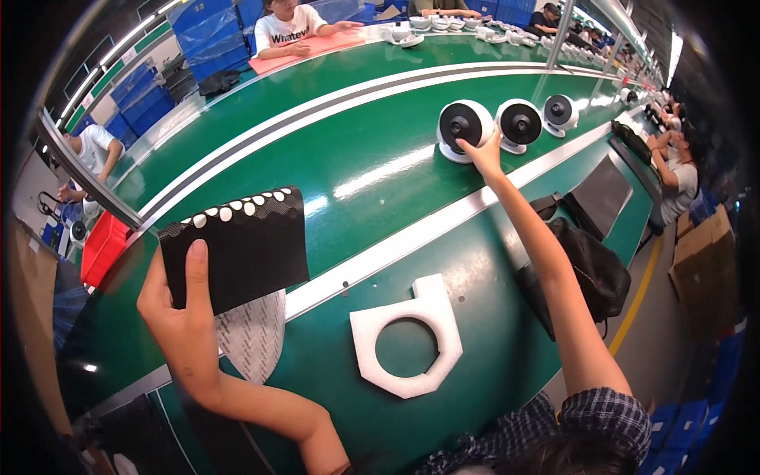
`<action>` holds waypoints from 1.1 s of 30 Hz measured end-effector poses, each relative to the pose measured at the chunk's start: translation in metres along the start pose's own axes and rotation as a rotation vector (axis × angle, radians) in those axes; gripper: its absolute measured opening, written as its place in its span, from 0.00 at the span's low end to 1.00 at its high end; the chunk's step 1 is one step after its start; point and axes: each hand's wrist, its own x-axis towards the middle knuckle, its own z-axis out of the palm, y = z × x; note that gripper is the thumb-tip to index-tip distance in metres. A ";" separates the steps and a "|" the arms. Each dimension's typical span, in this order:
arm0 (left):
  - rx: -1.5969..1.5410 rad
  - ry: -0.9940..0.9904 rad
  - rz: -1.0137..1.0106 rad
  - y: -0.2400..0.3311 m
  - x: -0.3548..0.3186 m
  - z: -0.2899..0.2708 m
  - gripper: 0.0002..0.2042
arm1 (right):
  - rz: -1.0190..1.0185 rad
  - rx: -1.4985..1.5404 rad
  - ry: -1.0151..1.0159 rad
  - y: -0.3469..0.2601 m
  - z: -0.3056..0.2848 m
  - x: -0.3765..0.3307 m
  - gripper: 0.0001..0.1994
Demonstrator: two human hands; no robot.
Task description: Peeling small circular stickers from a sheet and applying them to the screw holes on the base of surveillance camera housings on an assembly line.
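Note:
My left hand (186, 317) is closed on a black sheet (245, 253), thumb in front, fingers behind. Small white round stickers (226, 214) run along the sheet's upper edge. Below it hangs a pale curved piece of printed paper (255, 336), partly hidden by the black sheet. On the green conveyor belt, my right hand (484, 153) grips the lower right side of a white ball-shaped camera (461, 125) with a black round front. Its thumb lies against the black front; the other fingers are partly hidden. Two similar cameras (520, 125) (560, 113) stand just right of it.
A white foam ring (408, 336) lies on the green bench nearest me. Right of it are a black bag (586, 269) and a dark folder (602, 198). A red bin (107, 249) sits at left. Co-workers (289, 32) sit across the belt and at right.

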 end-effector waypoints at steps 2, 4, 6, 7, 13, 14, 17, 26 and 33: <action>0.013 -0.010 -0.018 0.001 0.000 0.000 0.12 | -0.006 0.087 -0.016 0.009 -0.002 0.001 0.54; 0.027 -0.004 0.002 0.000 0.000 0.003 0.12 | 0.019 0.209 -0.071 0.012 -0.008 0.004 0.53; 0.035 0.019 0.027 -0.001 0.000 0.005 0.11 | 0.182 0.383 -0.139 0.011 -0.013 0.007 0.50; 0.013 -0.004 0.014 -0.001 0.001 0.005 0.11 | 0.232 0.448 -0.203 0.011 -0.017 0.009 0.48; 0.016 -0.053 0.024 0.001 0.002 0.008 0.10 | -0.062 0.215 -0.048 -0.002 -0.017 0.005 0.47; 0.032 -0.055 0.027 0.001 0.002 0.009 0.10 | -0.082 0.196 -0.066 -0.005 -0.018 0.003 0.47; 0.024 -0.076 0.016 0.002 0.004 0.011 0.10 | -0.181 0.087 -0.242 -0.020 -0.025 -0.008 0.46; 0.009 -0.062 0.029 0.002 0.001 0.009 0.11 | -0.601 -0.615 -0.454 -0.082 -0.015 -0.037 0.40; 0.057 -0.067 0.043 0.005 0.003 0.011 0.11 | -0.736 -0.499 -0.160 -0.105 -0.012 -0.002 0.14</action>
